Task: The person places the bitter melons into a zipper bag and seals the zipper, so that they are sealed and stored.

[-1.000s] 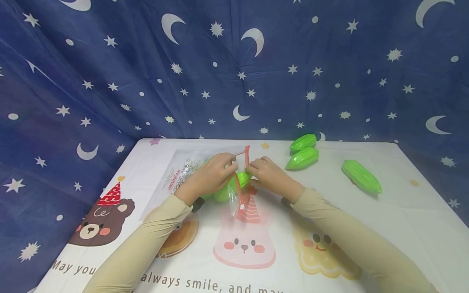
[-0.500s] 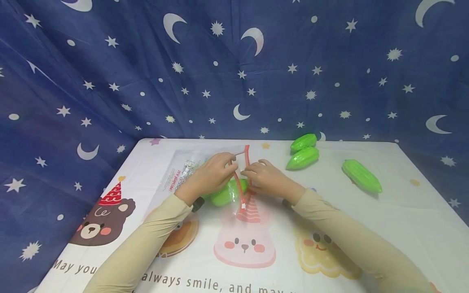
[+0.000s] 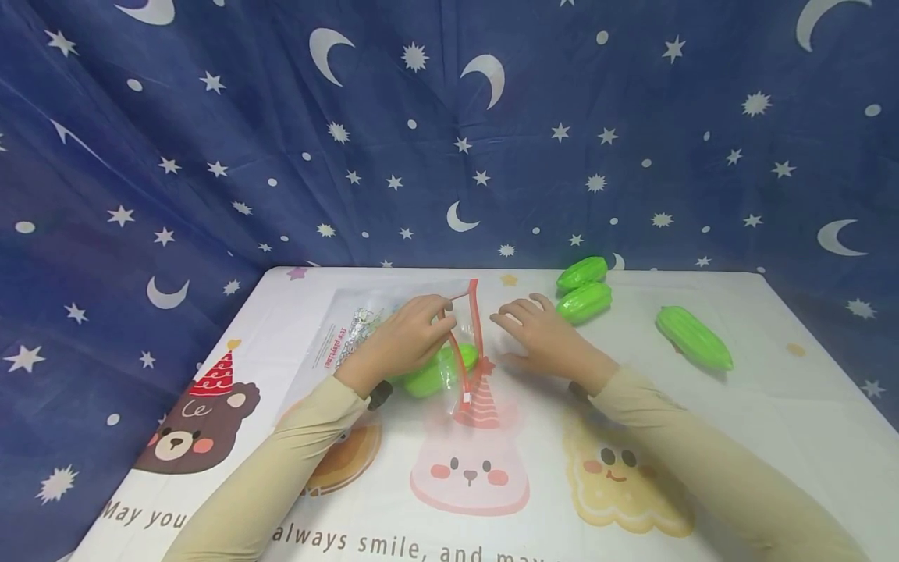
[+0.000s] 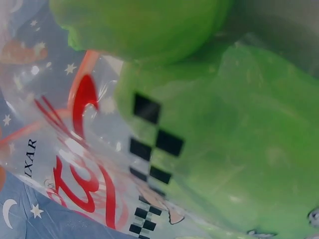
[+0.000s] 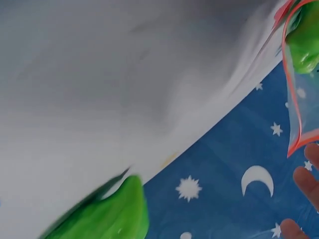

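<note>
My left hand [image 3: 403, 337] pinches one side of the mouth of a clear zip bag [image 3: 319, 332] with a red-orange zip strip. Green ridged, cucumber-like vegetables [image 3: 430, 379] lie inside it, and the left wrist view shows two big green shapes [image 4: 224, 149] close up behind the printed plastic. The bag's mouth faces right and stands apart. My right hand [image 3: 551, 339] hovers to the right of it, fingers spread and holding nothing. Its fingertips [image 5: 306, 181] show at the edge of the right wrist view, near the bag's red-orange rim [image 5: 294, 109].
Two more green vegetables [image 3: 585, 303] lie together at the back, just beyond my right hand. Another single green vegetable [image 3: 694, 338] rests farther right on the white printed tablecloth [image 3: 794, 437]. A blue star-and-moon curtain [image 3: 393, 140] hangs behind and along the left.
My right hand has left the bag's mouth and moved right, its fingers opening. The green vegetable at the mouth now sits slightly farther into the bag. The left hand keeps its place.
</note>
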Motion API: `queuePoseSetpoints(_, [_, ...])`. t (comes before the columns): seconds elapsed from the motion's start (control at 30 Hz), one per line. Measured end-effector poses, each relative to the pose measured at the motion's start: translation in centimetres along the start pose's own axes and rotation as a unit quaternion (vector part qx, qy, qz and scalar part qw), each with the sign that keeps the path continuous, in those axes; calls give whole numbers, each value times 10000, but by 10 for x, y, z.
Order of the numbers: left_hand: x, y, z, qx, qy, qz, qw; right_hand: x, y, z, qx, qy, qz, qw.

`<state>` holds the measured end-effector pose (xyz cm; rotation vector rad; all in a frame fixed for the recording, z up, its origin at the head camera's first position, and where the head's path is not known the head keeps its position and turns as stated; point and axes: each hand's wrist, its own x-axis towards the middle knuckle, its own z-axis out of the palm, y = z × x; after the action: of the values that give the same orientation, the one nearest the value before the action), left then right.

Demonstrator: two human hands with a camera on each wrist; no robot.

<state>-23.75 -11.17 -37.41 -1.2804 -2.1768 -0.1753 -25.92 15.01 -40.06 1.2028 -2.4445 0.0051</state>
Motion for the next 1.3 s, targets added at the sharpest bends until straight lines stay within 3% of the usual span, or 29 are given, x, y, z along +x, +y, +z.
queuePoseSetpoints(0.2, [0, 1, -2, -8, -48, -28, 10000, -11, 15, -8, -49, 55, 246, 9997])
queuePoseSetpoints(0.63, [-1, 1, -2, -43, -73, -55, 9999, -41, 64, -32, -630, 476, 190, 9967])
queuePoseSetpoints(0.9, [-2, 0, 1, -21, -25, -32, 10000, -55, 98, -41, -945, 9, 419, 9946])
queuePoseSetpoints(1.07, [-2, 1, 1, 15, -9, -13, 10000, -62, 112, -39, -835, -32, 369, 9958])
queuePoseSetpoints(1.3, [-1, 2, 1, -13, 0, -13, 10000, -64, 125, -29, -689, -566, 678, 9937])
